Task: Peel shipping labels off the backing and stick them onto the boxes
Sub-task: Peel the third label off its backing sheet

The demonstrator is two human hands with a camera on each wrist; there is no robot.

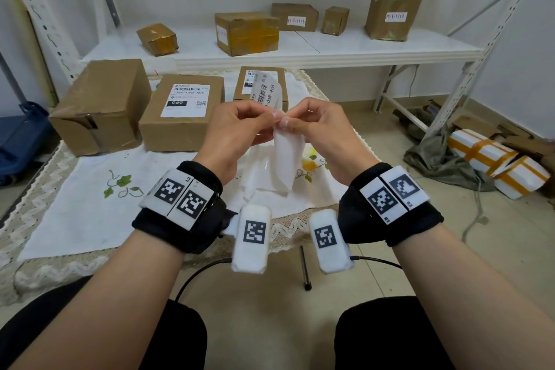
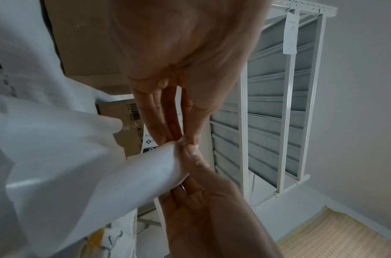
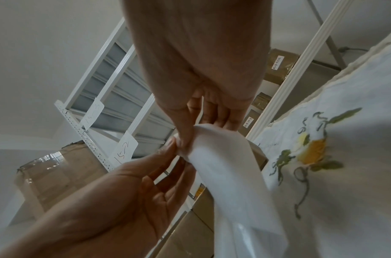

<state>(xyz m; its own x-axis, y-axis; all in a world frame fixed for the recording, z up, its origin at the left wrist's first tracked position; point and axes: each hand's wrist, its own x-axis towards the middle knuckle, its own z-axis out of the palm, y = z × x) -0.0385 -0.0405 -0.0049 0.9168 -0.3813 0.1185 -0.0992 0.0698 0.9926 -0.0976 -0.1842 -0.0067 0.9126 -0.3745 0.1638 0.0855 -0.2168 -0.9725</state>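
Shipping label [image 1: 267,90] curling upward, print blurred, backing [image 1: 285,156] below

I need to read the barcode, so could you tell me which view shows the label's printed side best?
Head view: the label rises above both hands with its barcode facing the camera. The left wrist and right wrist views show only blank white sheet, no print.
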